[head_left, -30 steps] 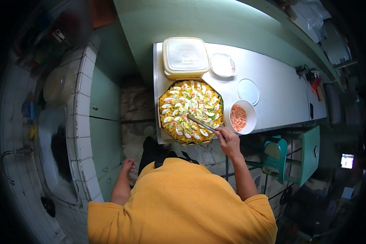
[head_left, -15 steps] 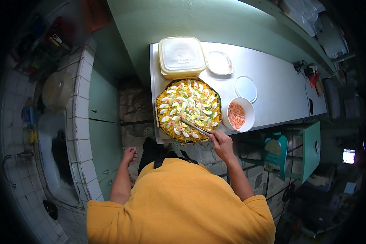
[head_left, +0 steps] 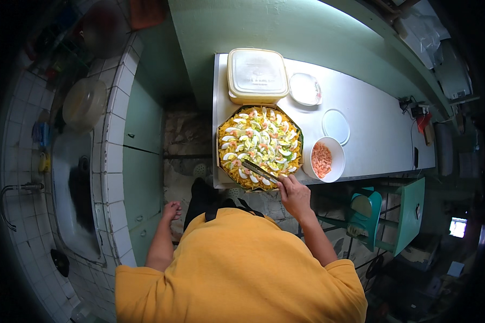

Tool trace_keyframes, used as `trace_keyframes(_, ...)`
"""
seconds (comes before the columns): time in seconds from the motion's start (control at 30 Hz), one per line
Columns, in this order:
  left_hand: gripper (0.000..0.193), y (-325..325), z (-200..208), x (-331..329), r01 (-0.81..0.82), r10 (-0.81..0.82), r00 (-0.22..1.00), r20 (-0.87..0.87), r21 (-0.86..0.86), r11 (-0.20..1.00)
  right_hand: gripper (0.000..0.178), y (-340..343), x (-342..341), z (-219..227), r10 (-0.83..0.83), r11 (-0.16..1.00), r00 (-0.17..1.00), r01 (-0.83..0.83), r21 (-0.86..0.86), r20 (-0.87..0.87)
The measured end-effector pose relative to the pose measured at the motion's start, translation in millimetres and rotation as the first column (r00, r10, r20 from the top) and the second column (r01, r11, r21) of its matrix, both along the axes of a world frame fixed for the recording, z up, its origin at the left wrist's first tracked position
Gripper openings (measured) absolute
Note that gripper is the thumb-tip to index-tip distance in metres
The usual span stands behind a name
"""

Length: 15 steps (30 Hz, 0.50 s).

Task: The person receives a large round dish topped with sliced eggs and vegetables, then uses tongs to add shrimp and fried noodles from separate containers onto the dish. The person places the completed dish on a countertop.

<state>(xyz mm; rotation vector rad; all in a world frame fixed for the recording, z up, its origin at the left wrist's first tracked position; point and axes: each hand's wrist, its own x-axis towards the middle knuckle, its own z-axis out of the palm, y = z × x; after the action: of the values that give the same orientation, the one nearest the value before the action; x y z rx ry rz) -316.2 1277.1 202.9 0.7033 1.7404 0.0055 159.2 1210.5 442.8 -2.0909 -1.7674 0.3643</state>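
Note:
My right hand (head_left: 295,195) grips metal tongs (head_left: 263,172) near their handle end. Their tips reach over the near-left part of an octagonal tray (head_left: 219,161) of yellow noodles (head_left: 233,164). Egg slices, pinkish shrimp and chopped greens are spread over the noodles. Whether the tips pinch anything is too small to tell. To the right of the tray stands a round white tub (head_left: 337,159) holding small peeled shrimp (head_left: 321,160). My left hand (head_left: 172,210) hangs low at my left side, away from the table, its fingers curled in with nothing seen in them.
Behind the tray sits a lidded plastic container (head_left: 257,72), with a small white dish (head_left: 305,89) beside it. A round lid (head_left: 336,127) lies on the white table (head_left: 380,129) behind the tub. A green chair (head_left: 365,218) stands right, a sink (head_left: 78,199) left.
The view has shifted, so the table's things appear farther right. The tongs have turned a little, and their tips sit slightly farther left over the noodles. My left hand stays low.

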Motion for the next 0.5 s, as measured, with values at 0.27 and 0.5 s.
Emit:
trace_keyframes(0.27, 0.024, 13.1, -9.8, 8.0, 0.044, -0.045, 0.999, 0.023, 0.023, 0.999, 0.015, -2.4, -9.0, -7.9, 0.028, 0.988, 1.0, -0.029, 0.152, 0.008)
trace_keyframes(0.5, 0.024, 23.5, -5.9, 17.0, 0.065, -0.066, 0.997, 0.031, 0.037, 0.997, 0.023, -8.4, -8.2, -10.5, 0.117, 0.963, 0.963, -0.169, 0.209, 0.241)
